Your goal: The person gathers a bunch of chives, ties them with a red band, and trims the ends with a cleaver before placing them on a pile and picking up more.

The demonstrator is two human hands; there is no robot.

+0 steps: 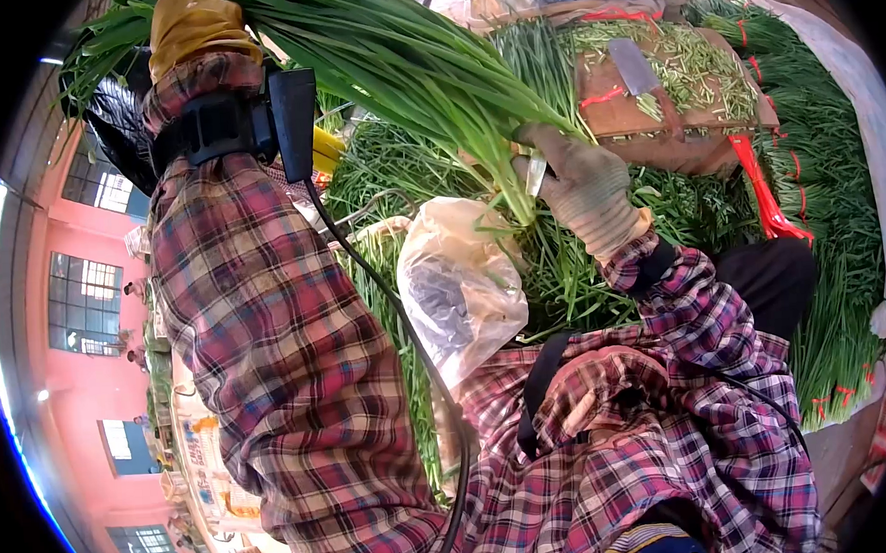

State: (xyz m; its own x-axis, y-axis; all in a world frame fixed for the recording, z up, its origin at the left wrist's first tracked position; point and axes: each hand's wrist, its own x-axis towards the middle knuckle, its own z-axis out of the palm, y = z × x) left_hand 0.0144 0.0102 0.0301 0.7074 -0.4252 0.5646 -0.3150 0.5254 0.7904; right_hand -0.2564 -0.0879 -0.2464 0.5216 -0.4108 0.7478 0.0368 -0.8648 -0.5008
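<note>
A long bunch of garlic chives (392, 59) stretches across the upper part of the head view, its pale stem ends pointing down toward the middle. My left hand (195, 29), in a yellow glove, is closed around the leafy end at the upper left. Near the stems, my right hand (588, 184) in a grey knit glove grips the same bunch. A small shiny pale piece (536, 174) shows at the right fingers. Right below the stem ends sits a clear plastic bag (463, 275) with something greyish inside.
Loose chives (387, 169) lie beneath the bunch. A cleaver (643, 81) rests on a wooden board (615, 117) strewn with cut stem ends. Red ties (760, 200) hang beside it. Tied chive bundles (817, 157) are stacked along the right. A black cable (384, 290) runs along my left arm.
</note>
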